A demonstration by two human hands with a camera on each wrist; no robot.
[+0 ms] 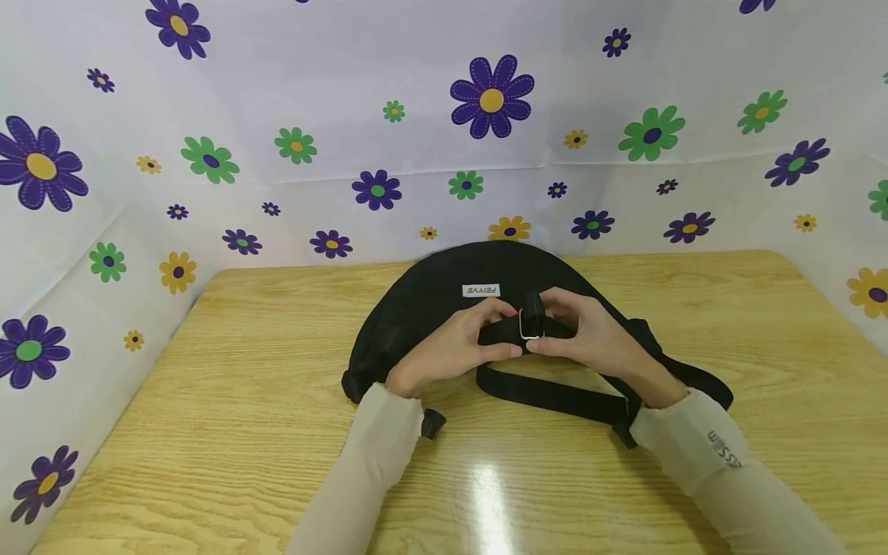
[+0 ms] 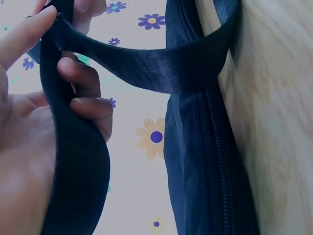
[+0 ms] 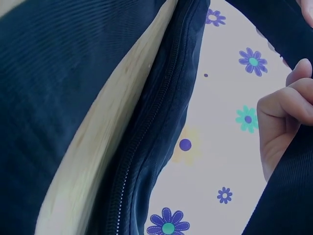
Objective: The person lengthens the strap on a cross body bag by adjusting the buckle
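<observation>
Your black crescent bag (image 1: 430, 308) lies flat on the wooden tabletop (image 1: 208, 432), at about twelve o'clock from you and close to the flowered backdrop (image 1: 277, 116), with its white label (image 1: 481, 290) facing up. The zipper (image 2: 217, 147) along its edge looks shut in both wrist views.

Your left hand (image 1: 458, 347) and right hand (image 1: 590, 331) meet over the middle of the bag, both working the black strap (image 1: 555, 395) where it passes through the metal slider buckle (image 1: 530, 327). The fingers of your left hand (image 2: 83, 93) are curled round the webbing, thumb on one face and fingertips on the other, as the left wrist view shows plainly. Your right hand's fingers (image 3: 288, 105) are bent in as well, pinching the strap right at the buckle, at roughly three o'clock of your left hand.

As to progress, I would judge you to be in the midst of the strap adjustment: the buckle is gripped and the webbing is gathered up to it, but a long loop of strap lies slack on the tabletop toward six o'clock of the bag, running out to the end fitting (image 1: 624, 428) by your right sleeve (image 1: 721, 470). Whether the strap is being lengthened or shortened cannot be told. What seems left is feeding the webbing through the buckle and laying the strap tidy; a small clip (image 1: 433, 423) beside your left sleeve (image 1: 375, 462) also lies loose
</observation>
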